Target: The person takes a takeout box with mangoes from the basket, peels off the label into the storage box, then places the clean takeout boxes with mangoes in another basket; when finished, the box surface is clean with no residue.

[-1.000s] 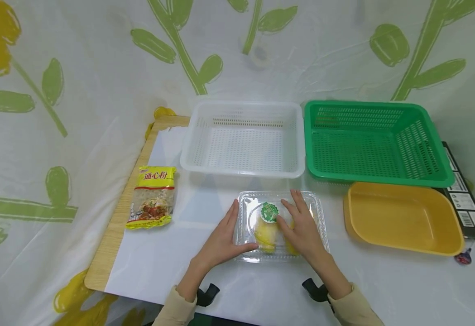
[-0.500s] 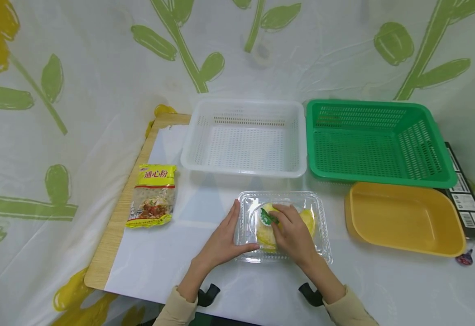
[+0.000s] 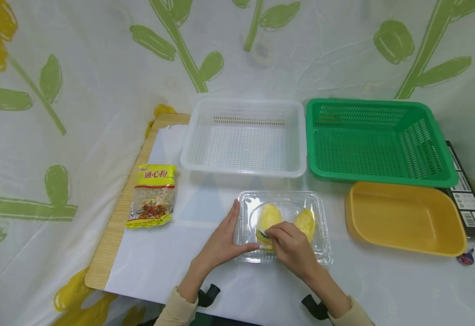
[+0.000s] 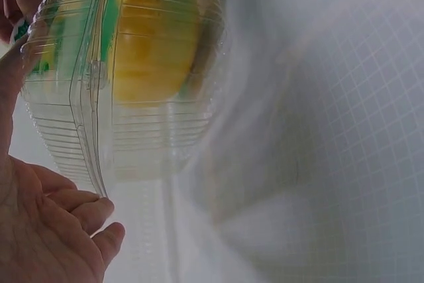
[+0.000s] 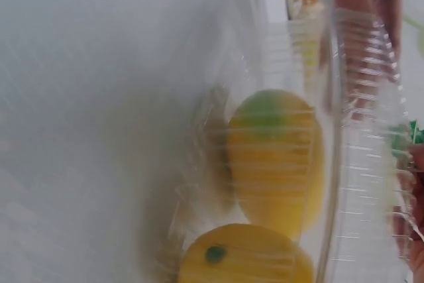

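Observation:
A lidded clear plastic box (image 3: pixel 277 194) stands on the table at the front middle, with several yellow, rounded, fruit-like pieces (image 3: pixel 271 214) inside. Along its left side rests my left hand (image 3: pixel 221 237), fingers straight at the edge and thumb across the near left corner. My right hand (image 3: pixel 296 251) is over the lid and pinches a green and white sticker (image 3: pixel 264 234), mostly covered by the fingers. Seen from the right wrist, two yellow pieces (image 5: pixel 275 164) show through the box wall, with a bit of green sticker (image 5: pixel 416 132) at the far right.
Behind the box stand a white basket (image 3: pixel 243 173) and a green basket (image 3: pixel 377 177). A yellow tub (image 3: pixel 404 217) is to the right, with a black and white box (image 3: pixel 471 210) beyond it. A pasta bag (image 3: pixel 151 197) lies at the left.
My right hand has gone from touching the lid beside the sticker to pinching it. The sticker has peeled up and moved toward me. My left hand stays against the box.

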Action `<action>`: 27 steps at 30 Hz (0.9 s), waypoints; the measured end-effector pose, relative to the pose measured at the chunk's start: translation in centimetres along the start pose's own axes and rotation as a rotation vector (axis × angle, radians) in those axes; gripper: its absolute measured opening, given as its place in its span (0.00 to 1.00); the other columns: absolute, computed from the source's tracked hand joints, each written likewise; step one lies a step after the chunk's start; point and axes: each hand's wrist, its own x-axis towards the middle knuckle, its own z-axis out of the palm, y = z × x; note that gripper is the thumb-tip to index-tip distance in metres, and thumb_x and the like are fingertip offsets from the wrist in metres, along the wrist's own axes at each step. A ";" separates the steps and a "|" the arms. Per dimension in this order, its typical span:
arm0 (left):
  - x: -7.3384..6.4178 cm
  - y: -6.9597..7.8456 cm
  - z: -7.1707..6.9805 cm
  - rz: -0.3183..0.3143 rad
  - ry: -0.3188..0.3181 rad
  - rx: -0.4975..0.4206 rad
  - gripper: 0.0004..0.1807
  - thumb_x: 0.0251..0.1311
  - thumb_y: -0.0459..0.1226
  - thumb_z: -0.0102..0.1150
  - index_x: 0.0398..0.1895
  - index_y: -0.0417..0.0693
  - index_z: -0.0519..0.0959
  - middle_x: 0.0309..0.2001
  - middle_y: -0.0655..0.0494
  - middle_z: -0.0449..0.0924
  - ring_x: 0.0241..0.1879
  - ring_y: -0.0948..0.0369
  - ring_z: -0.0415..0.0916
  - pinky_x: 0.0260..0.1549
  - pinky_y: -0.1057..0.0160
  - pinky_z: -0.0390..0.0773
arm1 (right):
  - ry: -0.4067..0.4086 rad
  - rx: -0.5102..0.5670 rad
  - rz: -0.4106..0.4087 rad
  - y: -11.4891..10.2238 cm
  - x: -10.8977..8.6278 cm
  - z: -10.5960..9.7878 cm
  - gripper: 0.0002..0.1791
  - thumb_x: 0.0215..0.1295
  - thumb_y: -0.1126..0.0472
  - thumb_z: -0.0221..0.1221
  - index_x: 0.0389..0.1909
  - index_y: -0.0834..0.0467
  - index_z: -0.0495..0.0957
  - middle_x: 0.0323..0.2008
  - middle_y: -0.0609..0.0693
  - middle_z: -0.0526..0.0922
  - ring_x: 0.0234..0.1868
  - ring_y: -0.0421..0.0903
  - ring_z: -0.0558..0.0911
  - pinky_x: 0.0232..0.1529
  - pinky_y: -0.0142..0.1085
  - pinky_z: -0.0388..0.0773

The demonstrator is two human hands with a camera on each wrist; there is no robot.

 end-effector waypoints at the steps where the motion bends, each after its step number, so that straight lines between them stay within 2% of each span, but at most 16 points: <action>1: 0.0 0.0 0.0 -0.005 0.000 -0.005 0.66 0.47 0.60 0.69 0.77 0.45 0.36 0.78 0.50 0.37 0.76 0.52 0.44 0.70 0.49 0.59 | 0.003 0.015 0.003 0.0 -0.1 -0.2 0.16 0.40 0.80 0.65 0.29 0.60 0.83 0.29 0.47 0.83 0.31 0.42 0.81 0.37 0.27 0.80; 4: 0.0 0.0 0.0 -0.012 0.002 0.002 0.66 0.46 0.60 0.68 0.77 0.46 0.37 0.78 0.50 0.38 0.76 0.51 0.45 0.70 0.48 0.59 | -0.003 0.060 0.027 0.2 -0.5 -0.9 0.19 0.36 0.83 0.66 0.30 0.60 0.83 0.30 0.46 0.83 0.32 0.43 0.81 0.39 0.25 0.79; 8: 0.0 -0.1 0.1 -0.027 -0.004 0.008 0.66 0.46 0.61 0.68 0.77 0.48 0.36 0.78 0.51 0.38 0.76 0.51 0.45 0.70 0.48 0.60 | -0.031 0.059 0.078 1.0 -1.3 -2.4 0.21 0.34 0.83 0.68 0.31 0.61 0.83 0.31 0.47 0.84 0.33 0.43 0.81 0.42 0.21 0.76; 16: 0.0 0.1 0.0 -0.044 -0.023 0.000 0.66 0.46 0.61 0.68 0.77 0.50 0.35 0.78 0.56 0.35 0.76 0.55 0.42 0.71 0.50 0.57 | -0.015 -0.077 0.214 3.5 -2.3 -6.2 0.19 0.36 0.83 0.68 0.31 0.62 0.82 0.29 0.48 0.85 0.30 0.41 0.80 0.41 0.15 0.72; 19: 0.1 0.1 0.0 -0.054 -0.028 -0.015 0.66 0.46 0.61 0.68 0.77 0.51 0.34 0.78 0.57 0.34 0.76 0.56 0.41 0.72 0.50 0.55 | 0.030 -0.121 0.240 4.5 -2.7 -7.6 0.20 0.35 0.84 0.68 0.32 0.64 0.83 0.28 0.50 0.85 0.29 0.42 0.79 0.41 0.14 0.72; 22: 0.1 0.1 0.1 -0.065 -0.032 -0.020 0.66 0.46 0.61 0.68 0.77 0.51 0.34 0.78 0.58 0.34 0.76 0.58 0.41 0.72 0.51 0.54 | 0.106 -0.106 0.271 5.5 -3.1 -8.8 0.20 0.34 0.86 0.67 0.31 0.66 0.83 0.27 0.53 0.85 0.31 0.33 0.79 0.41 0.13 0.72; 24: 0.0 0.0 0.1 -0.074 -0.032 -0.025 0.66 0.46 0.61 0.68 0.77 0.52 0.34 0.78 0.59 0.34 0.76 0.58 0.41 0.72 0.51 0.54 | 0.168 -0.017 0.355 6.2 -3.3 -9.6 0.17 0.38 0.87 0.65 0.31 0.69 0.82 0.29 0.47 0.86 0.33 0.29 0.78 0.41 0.13 0.72; 27: 0.0 0.0 0.0 -0.089 -0.032 -0.032 0.66 0.46 0.61 0.68 0.77 0.54 0.33 0.78 0.60 0.34 0.76 0.58 0.41 0.72 0.51 0.54 | 0.279 0.118 0.558 7.0 -3.3 -10.9 0.12 0.46 0.86 0.61 0.33 0.75 0.80 0.31 0.36 0.84 0.34 0.26 0.78 0.40 0.14 0.74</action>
